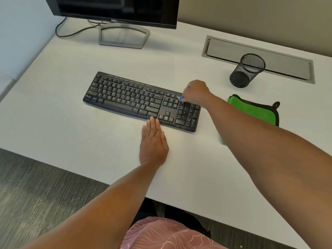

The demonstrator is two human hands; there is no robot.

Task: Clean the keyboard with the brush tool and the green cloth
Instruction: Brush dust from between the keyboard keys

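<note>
The right hand (pixel 196 91) curls its grip around the blue brush tool (pixel 181 98), whose tip meets the top of the number pad on the black keyboard (pixel 140 101). Just right of that grip, the green cloth (pixel 255 110) lies on the desk (pixel 71 141). Nearer the person, the left hand (pixel 153 142) lies flat with fingers straight, fingertips touching the keyboard's front edge.

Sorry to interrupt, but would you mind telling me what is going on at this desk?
A person is cleaning a black keyboard. Their right hand holds a small blue brush tool at the keys above the number pad, while the left hand lies flat on the desk, fingertips at the keyboard's near edge. The green cloth lies unused to the right.
</note>
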